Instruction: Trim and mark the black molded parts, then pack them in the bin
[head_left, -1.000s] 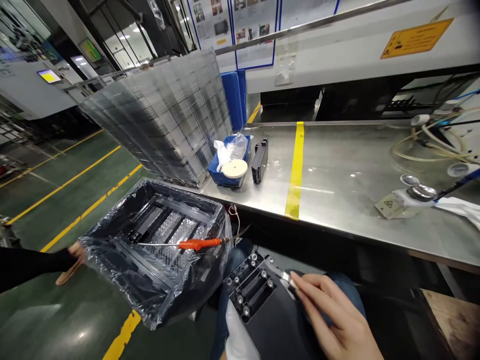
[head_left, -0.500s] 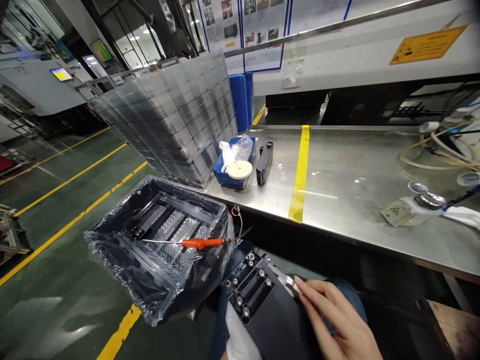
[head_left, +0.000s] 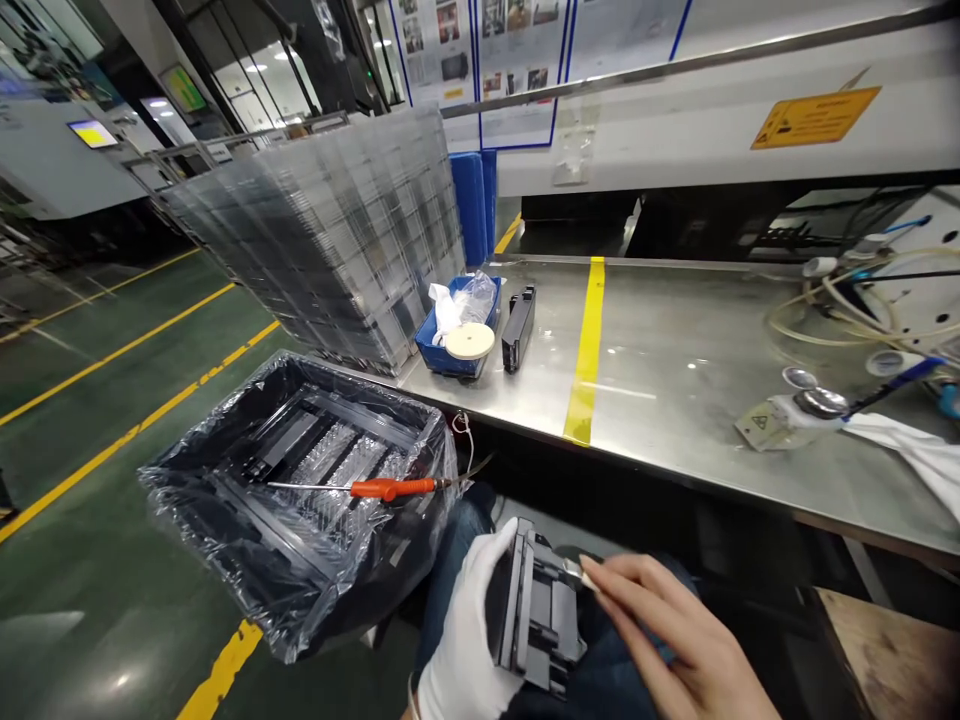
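My left hand [head_left: 466, 635], in a white glove, is wrapped around a dark grey block-like part [head_left: 536, 615] above my lap. The part's stepped, slotted end faces up toward me. My bare right hand [head_left: 671, 630] pinches a small metal blade-like tool [head_left: 577, 572] with a pale end between thumb and fingers. Its tip meets the part's upper right edge; whether it touches, I cannot tell. A similar dark part [head_left: 519, 328] stands upright on the metal bench [head_left: 667, 400].
At left, a plastic-lined bin [head_left: 225, 590] holds dark parts, with an orange-handled air gun [head_left: 390, 488] lying across it. A blue tray [head_left: 431, 352] with a round cream disc [head_left: 470, 341] sits near stacked clear trays [head_left: 352, 220]. A bottle [head_left: 772, 425] and hoses [head_left: 810, 318] are at right.
My left hand has turned the part, so its stepped end now shows instead of the broad flat face with round bosses. The gloved hand has come into view. My right hand keeps its pinch.
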